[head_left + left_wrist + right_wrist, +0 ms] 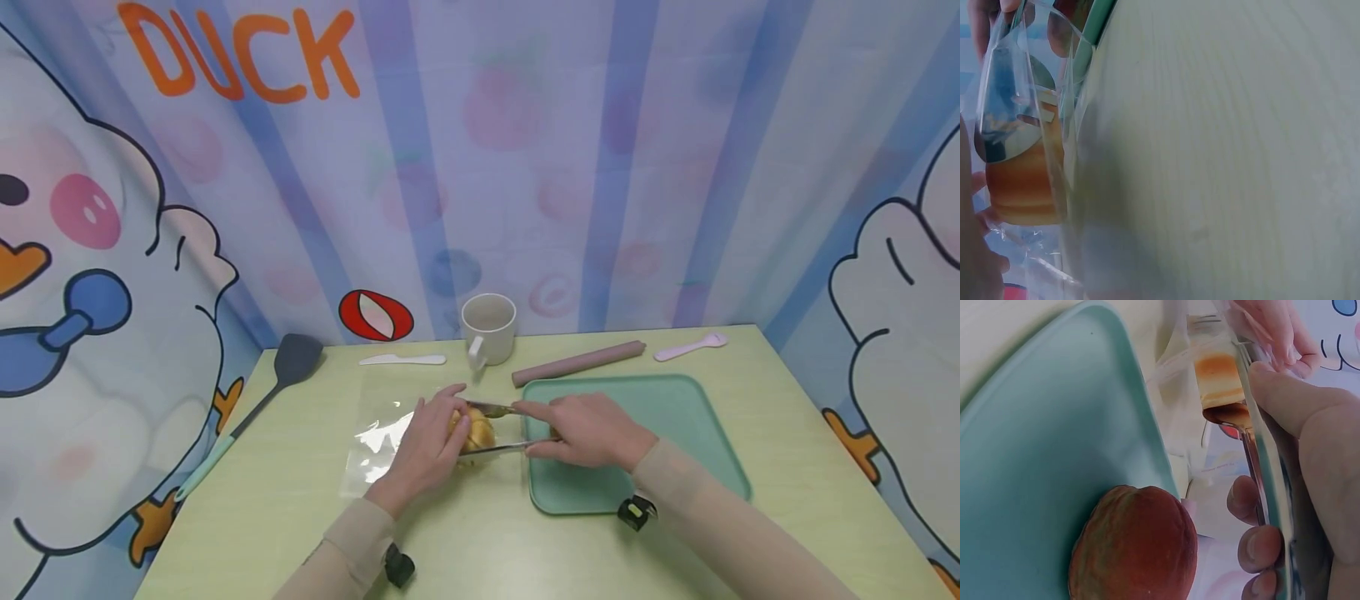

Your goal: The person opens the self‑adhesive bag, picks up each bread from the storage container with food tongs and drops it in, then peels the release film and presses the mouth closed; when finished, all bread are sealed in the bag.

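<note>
My right hand (588, 429) grips a pair of metal tongs (1254, 462), with the fingers curled along one arm and the thumb on the other. Between the tongs' ends, one spoon-shaped and one slotted, sits a golden bread roll (1022, 187). Roll and tong ends are inside a clear plastic bag (1047, 262), whose mouth faces right. My left hand (431, 442) holds the bag around the roll, thumb on the near side. On the green tray (675, 433), beneath my right hand, lies a browner bun (1141, 544), mostly hidden in the head view.
Along the table's back are a white plastic knife (401, 360), a white mug (489, 329), a mauve rod (577, 363) and a pink plastic utensil (690, 346). A dark spatula (297, 358) with a mint handle lies at the left edge. Printed curtains surround the table.
</note>
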Action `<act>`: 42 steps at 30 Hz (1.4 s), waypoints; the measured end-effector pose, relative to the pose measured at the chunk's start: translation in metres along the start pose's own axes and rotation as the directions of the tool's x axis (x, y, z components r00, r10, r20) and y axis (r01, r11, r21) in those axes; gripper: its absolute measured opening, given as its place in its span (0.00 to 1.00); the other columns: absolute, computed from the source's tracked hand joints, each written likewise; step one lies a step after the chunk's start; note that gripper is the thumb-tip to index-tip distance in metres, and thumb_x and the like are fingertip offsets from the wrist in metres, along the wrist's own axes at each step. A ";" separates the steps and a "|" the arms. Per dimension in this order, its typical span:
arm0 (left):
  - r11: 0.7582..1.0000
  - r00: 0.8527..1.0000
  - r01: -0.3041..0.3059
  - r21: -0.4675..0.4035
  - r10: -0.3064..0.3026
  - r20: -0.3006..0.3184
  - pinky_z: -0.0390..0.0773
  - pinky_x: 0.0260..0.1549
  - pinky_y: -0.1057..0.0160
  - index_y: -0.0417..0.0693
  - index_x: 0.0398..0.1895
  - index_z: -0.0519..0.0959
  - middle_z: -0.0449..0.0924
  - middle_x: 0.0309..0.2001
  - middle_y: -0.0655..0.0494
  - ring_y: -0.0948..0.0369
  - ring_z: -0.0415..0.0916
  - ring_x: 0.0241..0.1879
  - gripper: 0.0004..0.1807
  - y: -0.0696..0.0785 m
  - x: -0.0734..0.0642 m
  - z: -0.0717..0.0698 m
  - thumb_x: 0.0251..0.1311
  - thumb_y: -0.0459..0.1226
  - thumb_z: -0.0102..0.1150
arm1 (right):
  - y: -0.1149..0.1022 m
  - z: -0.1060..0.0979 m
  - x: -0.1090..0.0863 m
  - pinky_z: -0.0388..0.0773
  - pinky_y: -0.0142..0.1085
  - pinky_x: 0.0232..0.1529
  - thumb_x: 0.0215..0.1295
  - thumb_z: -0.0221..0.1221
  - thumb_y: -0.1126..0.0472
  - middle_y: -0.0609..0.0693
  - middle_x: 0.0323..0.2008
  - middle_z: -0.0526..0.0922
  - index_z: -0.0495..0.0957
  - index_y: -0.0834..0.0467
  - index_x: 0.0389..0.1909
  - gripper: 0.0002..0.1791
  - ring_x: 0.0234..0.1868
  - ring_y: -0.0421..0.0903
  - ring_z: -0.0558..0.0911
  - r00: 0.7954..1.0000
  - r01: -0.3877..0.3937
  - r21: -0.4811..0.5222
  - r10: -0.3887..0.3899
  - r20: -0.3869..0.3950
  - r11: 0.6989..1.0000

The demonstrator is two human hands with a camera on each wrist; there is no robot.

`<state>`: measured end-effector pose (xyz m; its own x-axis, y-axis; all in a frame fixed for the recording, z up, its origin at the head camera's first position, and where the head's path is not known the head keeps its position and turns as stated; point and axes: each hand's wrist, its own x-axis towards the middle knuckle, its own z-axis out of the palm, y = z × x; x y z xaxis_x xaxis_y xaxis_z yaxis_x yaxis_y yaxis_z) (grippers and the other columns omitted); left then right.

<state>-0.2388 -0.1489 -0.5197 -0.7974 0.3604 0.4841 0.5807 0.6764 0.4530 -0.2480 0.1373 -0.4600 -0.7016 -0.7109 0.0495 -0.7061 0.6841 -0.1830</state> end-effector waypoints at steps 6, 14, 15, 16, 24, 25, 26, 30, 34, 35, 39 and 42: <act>0.998 0.994 -0.068 -0.001 0.068 -0.082 0.66 0.63 0.27 0.47 0.42 0.74 0.75 0.67 0.35 0.37 0.73 0.65 0.05 -0.007 -0.001 0.006 0.74 0.39 0.50 | 0.001 0.001 0.000 0.71 0.34 0.23 0.72 0.57 0.30 0.33 0.22 0.74 0.70 0.44 0.77 0.38 0.21 0.30 0.72 1.000 0.028 0.003 -0.028 0.002 1.000; 0.993 1.000 -0.018 -0.119 0.016 -0.013 0.64 0.72 0.39 0.47 0.42 0.73 0.75 0.69 0.39 0.42 0.68 0.73 0.05 -0.006 -0.003 0.010 0.76 0.37 0.48 | -0.002 0.002 0.001 0.71 0.35 0.22 0.71 0.60 0.32 0.35 0.23 0.75 0.71 0.43 0.76 0.37 0.22 0.31 0.72 0.997 0.072 -0.052 -0.073 -0.030 0.996; 0.992 1.000 -0.027 -0.123 0.025 -0.016 0.63 0.72 0.36 0.47 0.43 0.73 0.75 0.69 0.38 0.42 0.68 0.73 0.05 -0.006 -0.003 0.010 0.76 0.37 0.48 | -0.002 0.003 0.001 0.70 0.35 0.22 0.71 0.59 0.32 0.35 0.23 0.74 0.70 0.43 0.76 0.38 0.22 0.32 0.72 0.997 0.073 -0.061 -0.075 -0.030 0.995; 0.992 0.999 -0.032 -0.126 0.030 -0.019 0.62 0.72 0.33 0.47 0.43 0.73 0.75 0.69 0.39 0.42 0.68 0.73 0.05 -0.005 -0.003 0.011 0.76 0.38 0.48 | -0.002 0.003 0.001 0.70 0.35 0.22 0.71 0.59 0.31 0.35 0.23 0.73 0.70 0.43 0.77 0.38 0.22 0.32 0.71 0.997 0.073 -0.069 -0.075 -0.030 0.995; 0.994 1.000 -0.020 -0.105 0.020 0.000 0.52 0.67 0.18 0.49 0.44 0.72 0.74 0.71 0.43 0.43 0.67 0.74 0.07 0.001 0.000 0.011 0.78 0.40 0.45 | -0.004 0.004 0.004 0.65 0.33 0.20 0.71 0.57 0.30 0.37 0.22 0.69 0.70 0.43 0.77 0.38 0.18 0.34 0.67 0.997 0.070 -0.095 -0.073 -0.026 0.993; 0.994 1.000 -0.018 -0.105 0.018 0.004 0.52 0.67 0.19 0.49 0.45 0.72 0.74 0.71 0.44 0.44 0.67 0.74 0.06 0.002 0.000 0.010 0.78 0.40 0.45 | -0.003 0.004 0.004 0.64 0.33 0.19 0.71 0.57 0.30 0.37 0.22 0.69 0.69 0.42 0.77 0.38 0.18 0.34 0.66 0.997 0.073 -0.099 -0.076 -0.025 0.992; 0.994 1.000 -0.015 -0.107 0.016 0.008 0.52 0.67 0.19 0.49 0.45 0.72 0.74 0.71 0.43 0.44 0.67 0.74 0.06 0.003 0.000 0.009 0.78 0.39 0.46 | -0.004 0.004 0.004 0.63 0.33 0.19 0.71 0.58 0.30 0.37 0.22 0.69 0.69 0.42 0.77 0.38 0.17 0.34 0.66 0.996 0.077 -0.105 -0.080 -0.025 0.992; 0.993 1.000 -0.002 -0.117 0.003 0.005 0.54 0.67 0.19 0.49 0.43 0.73 0.75 0.70 0.44 0.44 0.69 0.73 0.05 0.003 0.000 0.008 0.77 0.38 0.47 | -0.003 0.005 0.004 0.61 0.33 0.17 0.71 0.58 0.31 0.38 0.23 0.70 0.69 0.42 0.77 0.38 0.16 0.35 0.64 0.994 0.101 -0.118 -0.106 -0.037 0.988; 0.991 0.999 0.013 -0.130 -0.016 -0.028 0.56 0.67 0.20 0.49 0.43 0.74 0.77 0.68 0.45 0.43 0.71 0.70 0.04 -0.001 0.000 0.009 0.74 0.37 0.49 | -0.002 0.006 0.004 0.60 0.33 0.17 0.71 0.59 0.31 0.38 0.24 0.70 0.70 0.41 0.77 0.38 0.15 0.35 0.63 0.991 0.121 -0.127 -0.128 -0.049 0.984; 0.991 0.999 0.009 -0.132 -0.014 -0.035 0.57 0.66 0.20 0.49 0.43 0.74 0.77 0.68 0.44 0.43 0.72 0.69 0.04 -0.001 0.000 0.009 0.74 0.37 0.49 | -0.002 0.006 0.004 0.60 0.33 0.17 0.71 0.59 0.31 0.38 0.24 0.70 0.70 0.41 0.77 0.38 0.15 0.35 0.63 0.990 0.125 -0.129 -0.132 -0.051 0.984; 0.991 0.999 -0.020 -0.131 0.016 -0.036 0.58 0.67 0.21 0.48 0.44 0.73 0.77 0.68 0.43 0.42 0.72 0.69 0.03 -0.001 0.000 0.009 0.74 0.36 0.49 | -0.003 0.007 0.004 0.59 0.33 0.17 0.71 0.59 0.31 0.38 0.23 0.70 0.70 0.42 0.77 0.38 0.15 0.35 0.63 0.989 0.129 -0.126 -0.136 -0.053 0.984; 0.992 0.999 -0.032 -0.123 0.029 -0.023 0.58 0.68 0.22 0.49 0.44 0.73 0.77 0.68 0.43 0.43 0.71 0.70 0.03 0.002 0.001 0.007 0.75 0.36 0.48 | -0.003 0.008 0.004 0.60 0.33 0.18 0.71 0.59 0.31 0.38 0.23 0.70 0.70 0.43 0.76 0.38 0.15 0.35 0.64 0.990 0.127 -0.129 -0.134 -0.049 0.984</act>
<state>-0.2395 -0.1425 -0.5240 -0.7761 0.3651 0.5141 0.6215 0.5806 0.5260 -0.2480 0.1306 -0.4665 -0.6047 -0.7872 0.1212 -0.7956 0.6039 -0.0471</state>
